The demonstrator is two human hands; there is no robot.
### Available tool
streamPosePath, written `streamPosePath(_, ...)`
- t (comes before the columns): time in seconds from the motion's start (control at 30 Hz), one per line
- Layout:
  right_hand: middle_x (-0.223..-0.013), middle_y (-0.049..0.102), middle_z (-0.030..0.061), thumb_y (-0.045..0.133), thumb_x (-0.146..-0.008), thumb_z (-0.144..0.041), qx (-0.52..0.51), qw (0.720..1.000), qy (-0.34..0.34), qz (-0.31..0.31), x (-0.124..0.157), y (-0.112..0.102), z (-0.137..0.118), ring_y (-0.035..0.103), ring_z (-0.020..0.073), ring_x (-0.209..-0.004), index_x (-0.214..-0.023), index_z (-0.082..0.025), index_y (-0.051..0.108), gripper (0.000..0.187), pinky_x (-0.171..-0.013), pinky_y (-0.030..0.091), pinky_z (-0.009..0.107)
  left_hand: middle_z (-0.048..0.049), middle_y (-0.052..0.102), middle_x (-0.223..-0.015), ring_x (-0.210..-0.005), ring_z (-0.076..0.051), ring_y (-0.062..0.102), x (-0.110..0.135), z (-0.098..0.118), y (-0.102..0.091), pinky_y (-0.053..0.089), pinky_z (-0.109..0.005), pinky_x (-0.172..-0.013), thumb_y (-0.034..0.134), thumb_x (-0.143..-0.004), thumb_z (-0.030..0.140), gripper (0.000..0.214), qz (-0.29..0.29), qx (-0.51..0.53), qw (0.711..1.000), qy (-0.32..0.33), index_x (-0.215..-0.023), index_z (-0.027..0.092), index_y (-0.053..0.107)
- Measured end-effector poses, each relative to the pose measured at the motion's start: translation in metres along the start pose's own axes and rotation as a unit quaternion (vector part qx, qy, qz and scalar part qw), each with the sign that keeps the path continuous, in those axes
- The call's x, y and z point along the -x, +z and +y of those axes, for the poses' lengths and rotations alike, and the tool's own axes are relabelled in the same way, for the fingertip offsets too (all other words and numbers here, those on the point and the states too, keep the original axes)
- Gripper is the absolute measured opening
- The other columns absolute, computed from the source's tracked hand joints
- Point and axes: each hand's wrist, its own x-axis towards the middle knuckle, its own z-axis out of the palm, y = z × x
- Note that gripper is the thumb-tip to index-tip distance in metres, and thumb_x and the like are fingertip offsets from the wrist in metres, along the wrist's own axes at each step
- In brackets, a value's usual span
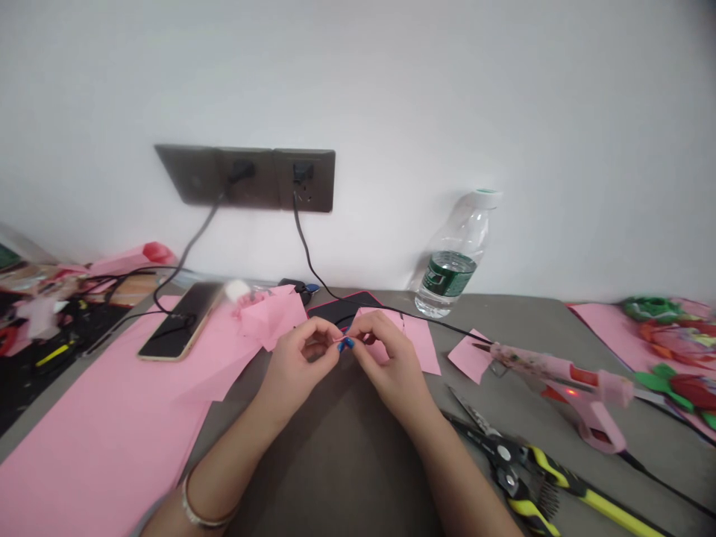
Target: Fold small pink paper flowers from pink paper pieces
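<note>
Grip: I'm seeing both hands pinching narrowly, fingertips drawn close together.
Left hand [305,358]: it's holding one side of a tiny pink-and-red piece [351,341], with one metal bangle [206,507] sitting on its wrist.
Right hand [388,365]: it's pinching the same piece from the other side; exact finger contact is too small for me to tell.
Piece location: it's sitting between the fingertips, over a red-edged black pad [341,307].
Writing: I'm reading no words; the green label on the plastic water bottle [447,272] is too blurred.
Counts: I'm counting one bottle, one phone [179,321], one pink hot glue gun [564,388], and one wall panel [246,179] with two black cords [305,246] running down from it.
Nearby: pink paper sheets [106,418] are lying left of the hands.
</note>
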Motion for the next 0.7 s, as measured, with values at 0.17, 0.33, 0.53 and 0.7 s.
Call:
streamPosePath(0.17, -0.088, 0.058, 0.004, 0.054, -0.09, -0.014, -0.036, 0.999, 0.014, -0.001, -0.0004, 0.0012, 0.0007, 0.054, 0.0186, -0.083, -0.082, -0.021, 0.059, 0.012, -0.069, 0.041, 0.029, 0.002, 0.063, -0.079, -0.077, -0.012, 0.062, -0.0003, -0.0017, -0.0003, 0.054, -0.023, -0.072, 0.07, -0.075, 0.017, 0.025, 0.048, 0.056, 0.997, -0.034, -0.098, 0.019, 0.061)
streamPosePath(0.33, -0.089, 0.057, 0.0041, 0.054, -0.092, -0.018, -0.052, 0.998, 0.019, 0.006, 0.0002, 0.0031, 0.0017, 0.055, 0.0192, -0.087, -0.082, -0.021, 0.06, 0.012, -0.073, 0.041, 0.03, -0.0023, 0.071, -0.086, -0.083, -0.014, 0.066, -0.0012, -0.0068, -0.0029, 0.054, -0.025, -0.08, 0.073, -0.075, 0.021, 0.01, 0.029, 0.083, 0.995, -0.054, -0.084, 0.017, 0.07)
streamPosePath(0.53, -0.088, 0.058, 0.0044, 0.056, -0.091, -0.023, -0.071, 0.997, 0.033, 0.007, 0.0005, 0.0039, 0.0032, 0.055, 0.0197, -0.085, -0.082, -0.021, 0.06, 0.01, -0.072, 0.041, 0.031, -0.0031, 0.075, -0.087, -0.083, -0.016, 0.068, -0.002, -0.0071, -0.0043, 0.055, -0.027, -0.079, 0.074, -0.075, 0.023, 0.01, 0.025, 0.085, 0.994, -0.06, -0.085, 0.019, 0.076)
streamPosePath(0.7, -0.086, 0.059, 0.0045, 0.06, -0.09, -0.026, -0.096, 0.993, 0.065, -0.004, 0.0002, 0.0031, 0.0046, 0.055, 0.0192, -0.08, -0.081, -0.021, 0.061, 0.01, -0.067, 0.042, 0.03, -0.0033, 0.074, -0.084, -0.08, -0.016, 0.067, -0.0022, -0.0043, -0.0048, 0.055, -0.026, -0.076, 0.072, -0.076, 0.022, 0.009, 0.017, 0.068, 0.996, -0.051, -0.083, 0.018, 0.074)
